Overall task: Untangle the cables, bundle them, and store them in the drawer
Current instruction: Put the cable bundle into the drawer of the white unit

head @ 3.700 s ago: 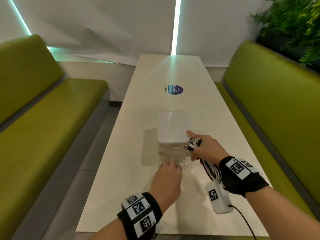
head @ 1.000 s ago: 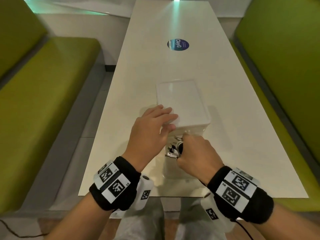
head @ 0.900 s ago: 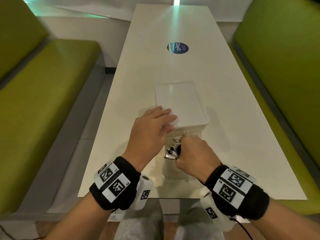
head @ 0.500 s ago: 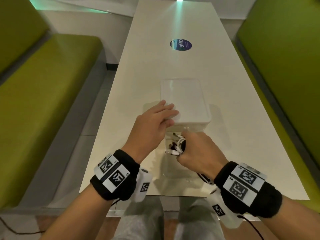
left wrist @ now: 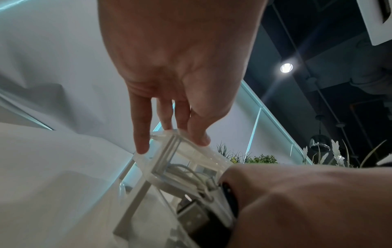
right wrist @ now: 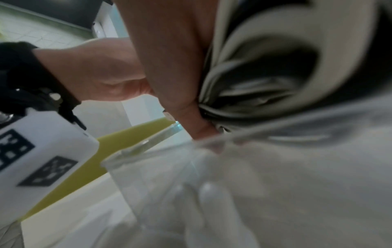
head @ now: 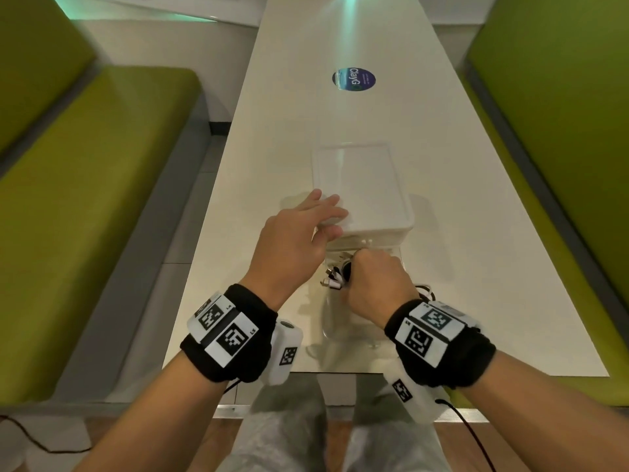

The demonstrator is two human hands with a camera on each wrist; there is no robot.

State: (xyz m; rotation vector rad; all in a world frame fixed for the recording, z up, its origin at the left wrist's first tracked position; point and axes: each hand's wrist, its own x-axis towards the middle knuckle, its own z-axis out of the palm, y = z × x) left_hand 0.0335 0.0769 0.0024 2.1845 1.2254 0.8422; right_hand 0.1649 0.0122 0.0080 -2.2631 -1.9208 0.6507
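A translucent white drawer box [head: 360,185] stands on the white table [head: 483,267], with its clear drawer [head: 357,325] pulled out toward me. My left hand [head: 323,216] rests with straight fingers [left wrist: 141,134] on the box's near left corner [left wrist: 169,142]. My right hand [head: 364,270] grips a bundle of white and black cables [head: 335,279] over the open drawer. The bundle's plugs stick out to the left of my fist. In the right wrist view the coiled cable bundle [right wrist: 265,80] fills my grip just above the drawer's rim [right wrist: 148,146].
A round blue sticker [head: 354,80] lies farther along the table. Green benches flank it on the left [head: 85,206] and right [head: 561,137]. The table's near edge [head: 374,371] is just behind the drawer front.
The drawer has been pulled out. My left hand has moved from the drawer front onto the box top, and my right hand has brought the bundle over and down into the drawer.
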